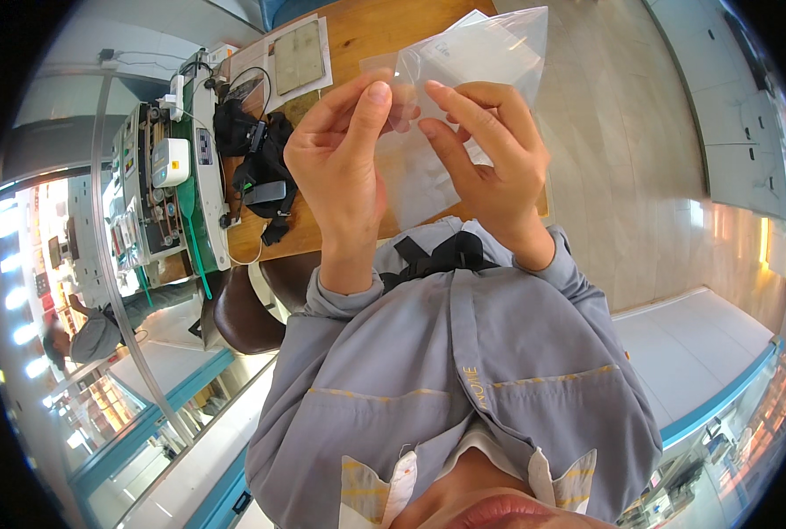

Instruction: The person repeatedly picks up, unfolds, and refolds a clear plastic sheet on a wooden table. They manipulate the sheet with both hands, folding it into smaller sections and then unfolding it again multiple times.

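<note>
A clear plastic bag (426, 185) spreads over the wooden table's near right part, its upper right corner raised. My left hand (350, 132) pinches the bag's clear film between thumb and fingers at its upper left. Close by on the right is my right hand (492, 132), thumb and index finger apart, its other fingers bent behind. Whether those hidden fingers touch the film cannot be told. Behind or under the clear film lies a white flat item (479, 49) with some printed lettering.
Left on the wooden table (366, 40) are a grey-green flat panel (300, 58) on white paper, black straps with a small device (265, 192), and cables. Further left stands a green-and-white machine (201, 159) with a green fly swatter (188, 198). A brown chair (244, 317) is beside me; another person (95, 334) appears far left.
</note>
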`<state>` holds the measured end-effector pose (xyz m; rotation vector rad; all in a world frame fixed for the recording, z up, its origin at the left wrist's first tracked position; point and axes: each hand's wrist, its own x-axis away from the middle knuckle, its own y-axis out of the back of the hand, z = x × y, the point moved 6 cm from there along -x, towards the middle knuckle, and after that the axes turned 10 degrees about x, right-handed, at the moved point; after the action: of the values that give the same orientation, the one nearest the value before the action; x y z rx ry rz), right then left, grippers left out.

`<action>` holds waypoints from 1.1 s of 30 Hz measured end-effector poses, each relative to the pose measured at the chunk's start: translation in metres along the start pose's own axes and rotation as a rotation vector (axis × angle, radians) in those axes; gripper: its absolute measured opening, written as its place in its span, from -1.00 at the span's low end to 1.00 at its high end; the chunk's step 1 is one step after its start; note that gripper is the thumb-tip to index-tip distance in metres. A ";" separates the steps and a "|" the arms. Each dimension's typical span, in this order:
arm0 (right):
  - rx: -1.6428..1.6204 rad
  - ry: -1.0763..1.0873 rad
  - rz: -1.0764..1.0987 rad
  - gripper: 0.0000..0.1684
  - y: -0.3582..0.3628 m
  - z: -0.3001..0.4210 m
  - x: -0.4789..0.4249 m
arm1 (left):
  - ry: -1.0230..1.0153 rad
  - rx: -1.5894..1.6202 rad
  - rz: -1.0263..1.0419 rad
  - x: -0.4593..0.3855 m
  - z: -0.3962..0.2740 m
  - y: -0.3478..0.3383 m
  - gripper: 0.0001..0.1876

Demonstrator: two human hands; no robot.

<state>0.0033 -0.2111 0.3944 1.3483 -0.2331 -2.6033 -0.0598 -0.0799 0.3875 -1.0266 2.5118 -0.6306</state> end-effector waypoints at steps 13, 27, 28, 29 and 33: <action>0.056 0.084 -0.146 -0.78 -0.004 0.003 0.008 | -0.204 -0.198 -0.056 0.015 -0.003 -0.009 -0.82; 0.028 -0.029 -0.088 -0.72 -0.007 -0.004 0.007 | -0.137 -0.107 -0.133 0.008 0.006 -0.006 -0.82; 0.004 -0.080 -0.072 -0.67 -0.005 -0.007 0.004 | -0.136 -0.094 -0.127 0.007 0.004 -0.005 -0.81; -0.020 -0.132 -0.055 -0.63 -0.004 -0.011 0.002 | -0.135 -0.081 -0.121 0.005 0.003 -0.004 -0.81; 0.132 -0.028 0.044 -0.45 -0.005 -0.015 0.001 | -0.090 -0.004 -0.118 -0.002 0.002 0.001 -0.79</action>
<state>0.0147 -0.2072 0.3835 1.3320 -0.4413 -2.6119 -0.0581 -0.0783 0.3855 -1.1852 2.3891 -0.5991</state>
